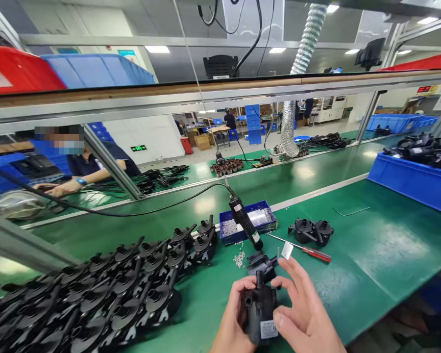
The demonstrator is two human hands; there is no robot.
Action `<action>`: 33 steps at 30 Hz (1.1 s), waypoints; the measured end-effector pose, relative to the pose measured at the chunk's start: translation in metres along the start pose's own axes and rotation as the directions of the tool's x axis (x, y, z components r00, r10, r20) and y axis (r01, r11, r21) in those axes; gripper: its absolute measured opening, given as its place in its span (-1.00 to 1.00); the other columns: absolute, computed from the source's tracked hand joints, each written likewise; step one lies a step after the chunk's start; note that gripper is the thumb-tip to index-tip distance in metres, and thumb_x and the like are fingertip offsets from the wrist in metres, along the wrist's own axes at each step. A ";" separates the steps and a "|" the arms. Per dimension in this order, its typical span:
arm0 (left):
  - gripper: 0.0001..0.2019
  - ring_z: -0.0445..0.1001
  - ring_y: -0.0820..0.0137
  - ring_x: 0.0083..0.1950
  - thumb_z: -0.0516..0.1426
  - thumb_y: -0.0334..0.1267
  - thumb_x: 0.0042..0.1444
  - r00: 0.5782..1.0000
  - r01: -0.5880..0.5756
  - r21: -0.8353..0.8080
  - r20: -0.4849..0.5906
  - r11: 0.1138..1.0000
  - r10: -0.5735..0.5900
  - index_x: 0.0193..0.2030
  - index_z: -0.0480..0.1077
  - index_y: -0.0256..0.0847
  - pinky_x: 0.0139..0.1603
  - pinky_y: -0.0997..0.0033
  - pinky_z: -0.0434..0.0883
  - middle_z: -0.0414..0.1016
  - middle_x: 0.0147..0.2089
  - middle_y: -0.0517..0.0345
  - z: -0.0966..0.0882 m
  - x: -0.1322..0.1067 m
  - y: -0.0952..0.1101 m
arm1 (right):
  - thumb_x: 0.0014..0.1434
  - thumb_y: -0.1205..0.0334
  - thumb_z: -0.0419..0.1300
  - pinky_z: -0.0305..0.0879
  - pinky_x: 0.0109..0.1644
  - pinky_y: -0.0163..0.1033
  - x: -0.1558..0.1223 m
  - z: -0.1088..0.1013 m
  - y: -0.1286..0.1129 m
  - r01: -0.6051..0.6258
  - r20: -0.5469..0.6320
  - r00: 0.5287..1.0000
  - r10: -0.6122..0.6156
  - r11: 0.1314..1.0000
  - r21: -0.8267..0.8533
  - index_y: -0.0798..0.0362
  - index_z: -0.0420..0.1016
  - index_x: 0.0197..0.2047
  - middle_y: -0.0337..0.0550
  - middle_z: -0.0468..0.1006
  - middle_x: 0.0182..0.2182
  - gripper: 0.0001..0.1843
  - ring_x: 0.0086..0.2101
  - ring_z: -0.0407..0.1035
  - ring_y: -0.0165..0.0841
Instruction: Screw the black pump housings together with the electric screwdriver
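My left hand [233, 318] is wrapped round a black plastic pump body [259, 311] with a white label, held upright at the near table edge. My right hand [305, 314] steadies the same pump from the right, thumb on the label, fingers partly spread. Just beyond it another black pump part [260, 264] lies on the green mat. A hanging electric screwdriver [244, 220] points down at it. A small pile of screws [238, 259] lies beside it.
Several black pump housings [106, 289] crowd the left of the table. A blue screw tray [248, 223], a red-handled screwdriver [305, 249], two joined black pumps [310, 231] and a blue bin [411, 181] lie further back. A person [81, 166] works across the conveyor.
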State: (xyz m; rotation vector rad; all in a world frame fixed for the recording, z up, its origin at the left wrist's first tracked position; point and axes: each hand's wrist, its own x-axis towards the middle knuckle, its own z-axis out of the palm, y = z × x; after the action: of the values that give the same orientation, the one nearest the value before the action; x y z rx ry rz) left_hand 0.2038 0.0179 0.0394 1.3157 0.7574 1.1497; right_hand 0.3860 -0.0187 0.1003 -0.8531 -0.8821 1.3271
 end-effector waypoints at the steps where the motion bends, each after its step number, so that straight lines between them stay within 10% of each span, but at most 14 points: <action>1: -0.19 0.47 0.10 0.33 0.59 -0.42 -0.17 1.000 -0.007 0.008 -0.007 1.000 0.007 0.16 0.32 0.06 0.32 0.23 0.45 0.37 0.34 -0.02 0.000 0.000 0.000 | 0.29 -0.09 0.49 0.53 -0.16 -0.11 0.000 0.001 0.000 -0.007 0.003 1.000 0.007 1.000 -0.004 -0.38 0.19 0.55 0.04 0.35 0.39 -0.10 0.20 0.38 -0.03; 8: -0.25 0.45 0.06 0.35 0.60 -0.31 -0.12 0.997 0.015 0.035 -0.075 0.999 -0.012 0.14 0.32 -0.01 0.34 0.20 0.45 0.37 0.34 -0.10 0.007 -0.001 0.002 | 0.37 -0.09 0.40 0.51 -0.10 -0.11 0.001 0.001 0.001 -0.046 0.014 0.999 0.048 0.990 -0.131 -0.37 0.00 0.60 0.04 0.32 0.36 -0.08 -0.27 0.44 -0.32; 15: -0.35 0.46 0.13 0.30 0.52 -0.25 0.05 0.998 -0.003 0.059 -0.056 0.998 0.006 0.17 0.29 -0.01 0.32 0.25 0.44 0.37 0.31 -0.07 0.009 -0.001 0.006 | 0.40 -0.14 0.36 0.52 -0.03 -0.08 0.001 0.003 0.001 -0.052 0.002 0.999 0.053 0.976 -0.210 -0.37 -0.04 0.59 0.07 0.28 0.38 -0.10 -0.32 0.43 -0.36; 24: -0.37 0.49 0.15 0.25 0.49 -0.28 0.06 0.998 -0.023 0.085 -0.061 0.996 0.028 0.18 0.29 0.00 0.26 0.27 0.47 0.39 0.29 -0.05 0.011 -0.001 0.004 | 0.45 -0.12 0.30 0.57 0.05 0.00 0.000 0.003 0.000 -0.030 -0.022 0.999 0.025 0.947 -0.319 -0.33 0.00 0.59 0.08 0.34 0.33 -0.19 -0.27 0.48 -0.28; 29: -0.35 0.46 0.14 0.30 0.49 -0.28 0.07 0.999 -0.020 0.049 -0.032 0.999 0.021 0.20 0.28 0.04 0.32 0.24 0.44 0.35 0.32 -0.04 0.008 -0.002 0.006 | 0.46 0.06 0.27 0.61 -0.06 0.10 -0.006 0.003 0.008 0.164 -0.023 0.978 -0.206 0.838 -0.520 -0.39 0.21 0.52 0.07 0.17 0.46 -0.35 -0.11 0.51 -0.08; 33: -0.42 0.47 0.11 0.27 0.44 -0.14 0.20 0.996 -0.074 0.004 0.056 0.997 0.074 0.23 0.24 0.07 0.23 0.20 0.51 0.30 0.31 -0.09 0.007 -0.004 0.000 | 0.24 0.15 0.42 0.44 0.28 0.33 -0.006 -0.002 0.012 0.162 -0.027 0.974 -0.223 0.782 -0.602 -0.39 0.11 0.56 0.00 0.12 0.49 -0.06 0.20 0.41 0.15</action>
State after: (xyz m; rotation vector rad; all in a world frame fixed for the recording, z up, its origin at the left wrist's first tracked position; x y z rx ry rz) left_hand 0.2092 0.0112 0.0401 1.3853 0.6769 1.1652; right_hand 0.3821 -0.0236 0.0883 -1.2640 -1.3064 0.8118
